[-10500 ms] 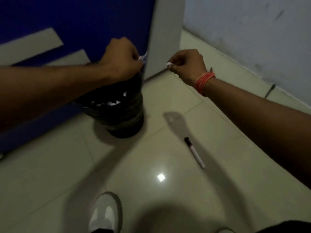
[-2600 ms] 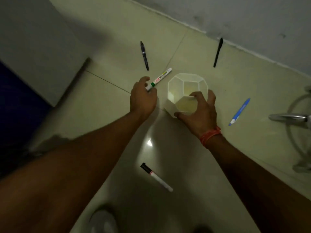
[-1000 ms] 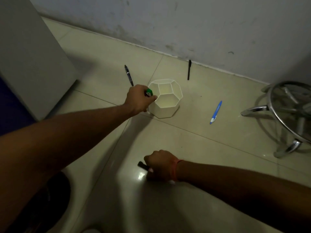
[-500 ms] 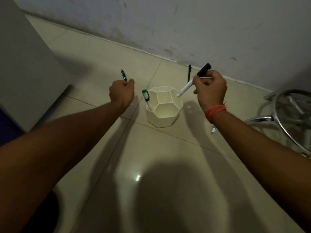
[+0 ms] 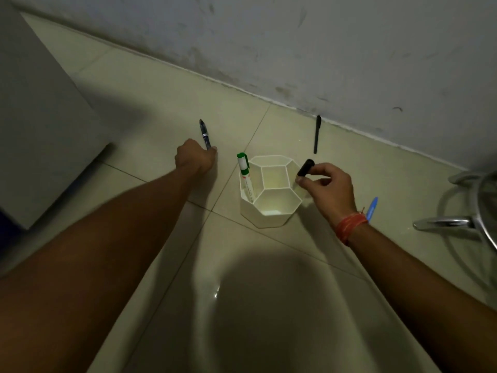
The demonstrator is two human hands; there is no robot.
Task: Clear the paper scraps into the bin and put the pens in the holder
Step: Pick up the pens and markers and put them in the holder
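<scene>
Head view: green-capped marker (image 5: 245, 176) stands cap-up, leaning, in holder (image 5: 271, 211).

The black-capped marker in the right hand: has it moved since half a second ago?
Yes. The black-capped marker has come down to the white holder, at its right rim, gripped by the right hand.

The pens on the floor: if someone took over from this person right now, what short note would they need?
Left hand: down on the floor at the dark blue pen, fingers closing on its near end; not lifted.
Right hand: holds the black-capped marker at the right side of the white holder, going in.
Done: the green-capped marker stands in the holder's left compartment.
Left: drop the black-capped marker in, then collect the dark blue pen, the black pen near the wall, and the blue pen behind the right wrist.
The bin and scraps are out of view.
</scene>
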